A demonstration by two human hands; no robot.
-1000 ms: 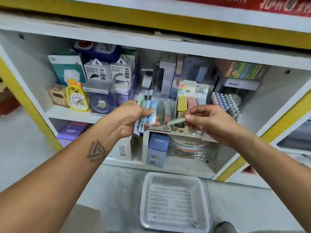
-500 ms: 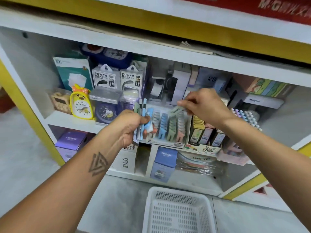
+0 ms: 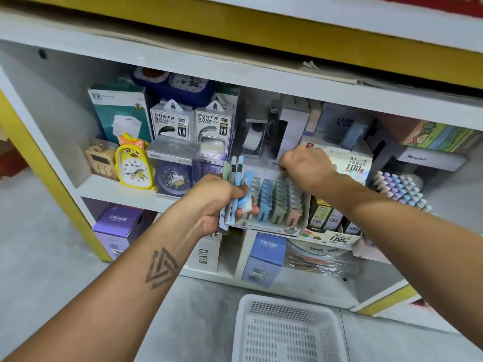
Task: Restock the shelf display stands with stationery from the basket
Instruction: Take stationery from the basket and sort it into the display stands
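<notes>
**Lead cases being slotted into the display stand**

A white shelf unit with yellow edging fills the view, and its middle shelf is packed tight. Down on the grey floor, at the bottom edge of the view, a white perforated basket is seen in front of the unit; no stock is visible in the part of it that shows.

Along the middle shelf, from the left end: a teal box, two power bank packs side by side, a yellow duck-shaped alarm clock and a dark blue round clock just beside it. On the lower shelf, purple boxes are stacked at the left and a blue box stands near the middle.

At the front edge of the middle shelf, a tiered display stand is set, its rows filled with small blue, green and pink packs. Just to its right another stand of lead boxes marked "100" is seen, and further right a tray of pastel pens.

The left hand is closed around a bundle of stationery, slim pens and flat blue packs, held upright in front of the stand's left edge. The right hand is reached to the back row of the stand, fingertips pinched together at the top of the green column; what is held there is hidden by the fingers. The two hands are kept apart, left low and right higher.
</notes>
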